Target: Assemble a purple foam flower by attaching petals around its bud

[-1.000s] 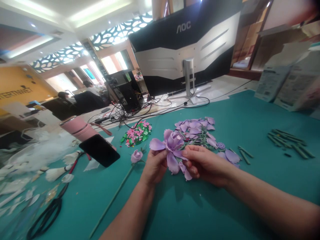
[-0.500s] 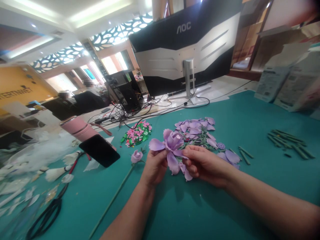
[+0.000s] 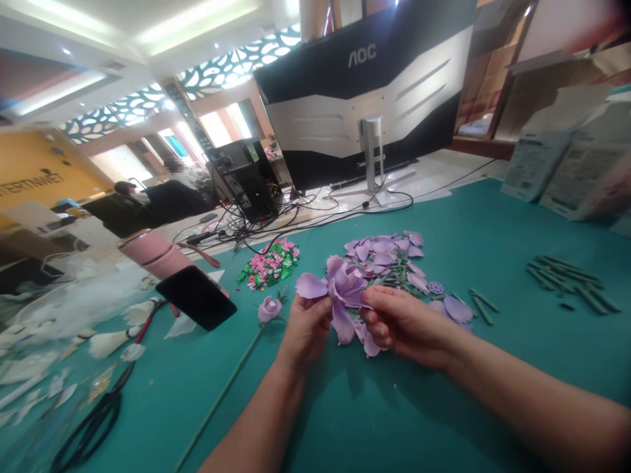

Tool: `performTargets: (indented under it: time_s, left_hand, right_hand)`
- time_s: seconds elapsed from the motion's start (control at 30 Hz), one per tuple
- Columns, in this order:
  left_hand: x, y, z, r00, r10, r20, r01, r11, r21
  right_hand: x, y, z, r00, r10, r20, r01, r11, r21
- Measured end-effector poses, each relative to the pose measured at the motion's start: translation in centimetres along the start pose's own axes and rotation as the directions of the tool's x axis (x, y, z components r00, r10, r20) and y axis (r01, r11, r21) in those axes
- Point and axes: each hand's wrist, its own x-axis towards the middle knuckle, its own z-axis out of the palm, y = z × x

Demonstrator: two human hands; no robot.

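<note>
Pinching the purple flower [image 3: 341,281] from its left, the left hand [image 3: 304,323] steadies it; the right hand [image 3: 401,318], pinching the flower's right petal [image 3: 353,299], should press lightly.

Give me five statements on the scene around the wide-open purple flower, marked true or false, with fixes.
1. Both the bare left hand and the bare right hand touch the wide-open purple flower. True.
2. The black scissors with looped handles lie to the right of both hands. False: they lie to the left.
3. The light purple rosebud on a long green stem lies left of the left hand. True.
4. The large black-and-silver monitor faces the camera with its screen. False: its back shows.
5. The heap of small pink-and-green flowers is right of the heap of loose purple petals. False: it is left.
</note>
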Motion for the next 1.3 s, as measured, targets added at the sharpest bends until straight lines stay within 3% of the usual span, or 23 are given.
performTargets:
  time_s: [0.33, 0.7, 0.83, 0.9, 1.0, 1.1, 1.2, 1.3]
  left_hand:
    - [0.4, -0.1, -0.3, 0.997, -0.07, 0.015, 0.071, 0.997, -0.017]
    - [0.5, -0.2, -0.5, 0.996, -0.062, 0.057, 0.065, 0.997, -0.037]
    - [0.5, 0.4, -0.4, 0.996, -0.075, 0.037, 0.077, 0.995, -0.057]
    - [0.4, 0.8, -0.2, 0.996, -0.081, 0.024, 0.083, 0.995, -0.064]
    - [0.4, 1.4, -0.1, 0.997, -0.078, 0.012, 0.079, 0.994, -0.08]
    - [0.4, 1.7, -0.1, 0.996, -0.085, 0.002, 0.085, 0.991, -0.106]
    - [0.5, 1.8, -0.4, 0.995, -0.096, 0.004, 0.096, 0.989, -0.114]
    - [0.6, 1.7, -0.7, 0.994, -0.107, -0.002, 0.106, 0.986, -0.129]
  right_hand:
    - [0.5, 0.0, -0.4, 0.999, -0.032, 0.032, 0.037, 0.988, -0.151]
    - [0.4, 0.2, -0.2, 0.996, -0.084, 0.043, 0.09, 0.982, -0.164]
    - [0.6, -1.1, -1.1, 0.994, -0.106, 0.011, 0.104, 0.95, -0.293]
    - [0.8, -2.7, -2.4, 0.981, -0.191, -0.044, 0.16, 0.911, -0.38]
    - [1.2, -5.8, -5.3, 0.909, -0.388, -0.152, 0.285, 0.845, -0.453]
    - [1.4, -8.5, -8.3, 0.783, -0.555, -0.281, 0.372, 0.78, -0.503]
    - [1.4, -9.9, -10.3, 0.679, -0.639, -0.363, 0.364, 0.722, -0.589]
    - [1.5, -10.4, -11.6, 0.603, -0.699, -0.385, 0.266, 0.631, -0.729]
